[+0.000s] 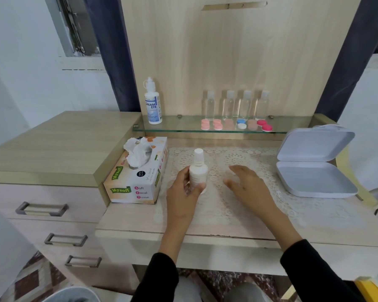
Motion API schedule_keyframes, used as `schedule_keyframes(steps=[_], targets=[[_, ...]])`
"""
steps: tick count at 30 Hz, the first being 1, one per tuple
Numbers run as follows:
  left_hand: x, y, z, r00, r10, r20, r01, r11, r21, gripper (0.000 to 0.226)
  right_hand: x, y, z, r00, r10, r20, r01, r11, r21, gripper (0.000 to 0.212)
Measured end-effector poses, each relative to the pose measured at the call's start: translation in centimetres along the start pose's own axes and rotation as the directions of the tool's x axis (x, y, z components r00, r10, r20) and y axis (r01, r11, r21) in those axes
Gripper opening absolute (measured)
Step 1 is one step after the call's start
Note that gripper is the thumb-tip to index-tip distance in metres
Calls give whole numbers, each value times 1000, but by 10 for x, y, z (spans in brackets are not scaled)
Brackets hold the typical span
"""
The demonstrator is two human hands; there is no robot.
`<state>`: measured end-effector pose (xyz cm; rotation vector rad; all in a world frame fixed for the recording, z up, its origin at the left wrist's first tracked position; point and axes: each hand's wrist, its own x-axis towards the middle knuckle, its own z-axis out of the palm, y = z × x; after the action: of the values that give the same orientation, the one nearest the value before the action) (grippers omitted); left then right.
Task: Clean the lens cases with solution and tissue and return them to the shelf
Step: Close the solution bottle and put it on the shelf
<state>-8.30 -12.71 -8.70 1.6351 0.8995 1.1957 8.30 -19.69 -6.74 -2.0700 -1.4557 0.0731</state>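
A person sits at a pale wooden dressing table point(127, 216) covered by a white lace mat point(234, 199). The left hand point(184, 192) wraps its fingers around a small white spray bottle point(198, 171), which stands upright on the mat near the middle. The right hand point(248, 188) hovers just right of the bottle, palm down, fingers loosely spread, holding nothing; whether it touches the mat cannot be told. Both sleeves are black.

At the far side, a glass shelf point(177, 127) runs across the back panel. On its left end stands a lens solution bottle point(153, 103) labelled "Dream Eye". Toward the right, four clear empty bottles point(236, 105) stand in a row. Just in front of them lie the lens cases point(236, 124): pale pink ones on the left, a blue and white one in the middle, bright pink ones on the right.

Left of the mat sits a "Mysoft" facial tissue box point(138, 182) with a tissue poking out. On the right, a white hinged plastic box point(314, 166) lies open. Drawers point(42, 203) fill the left side.
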Motion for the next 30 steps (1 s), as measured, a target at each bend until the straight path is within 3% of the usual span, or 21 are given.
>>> schedule_keyframes(steps=[2, 4, 16, 24, 30], targets=[[-1, 1, 0, 1000, -4, -9, 4, 1000, -7, 49, -10, 11, 5, 997, 39, 74, -22, 976, -215, 61], [-2, 2, 0, 1000, 1, -22, -1, 1000, -8, 49, -18, 17, 9, 986, 93, 136, -53, 961, -271, 68], [12, 7, -2, 998, -16, -54, 22, 992, 123, 53, -25, 19, 13, 981, 118, 154, -64, 945, -320, 70], [80, 43, -13, 988, 21, -152, 7, 983, 184, 51, -26, 19, 14, 986, 106, 130, -63, 953, -297, 70], [151, 68, -7, 987, 58, -151, -23, 975, 222, 51, -25, 19, 16, 990, 97, 100, -62, 950, -305, 95]])
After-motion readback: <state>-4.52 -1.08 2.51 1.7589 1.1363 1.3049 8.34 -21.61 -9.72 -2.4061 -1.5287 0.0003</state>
